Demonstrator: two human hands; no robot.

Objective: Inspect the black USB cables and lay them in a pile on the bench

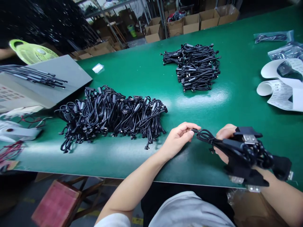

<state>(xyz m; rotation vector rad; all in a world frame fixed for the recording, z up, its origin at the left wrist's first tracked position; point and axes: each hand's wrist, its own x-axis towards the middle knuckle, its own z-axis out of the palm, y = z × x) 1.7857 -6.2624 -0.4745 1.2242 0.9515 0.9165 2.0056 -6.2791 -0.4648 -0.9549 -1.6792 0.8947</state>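
Note:
A bundle of black cables [222,146] with metal-tipped plugs is held up over the near side of the green table. My right hand [224,134] is closed around it, partly hidden behind the cables and plugs. The thumb and fingers of my left hand [181,135] pinch a small black connector [194,130] at the bundle's left end. To the left of my left hand lies a long heap of black cables [113,110]. Farther back sits a second, smaller pile of cable bundles [196,66].
Curled printed paper [281,85] and clear bags of cables [272,37] lie at the right. A grey box [68,75] bearing dark cables and a lime-green fan [35,52] stand at the left. Cardboard boxes [191,23] line the far edge; a red stool [56,203] is below.

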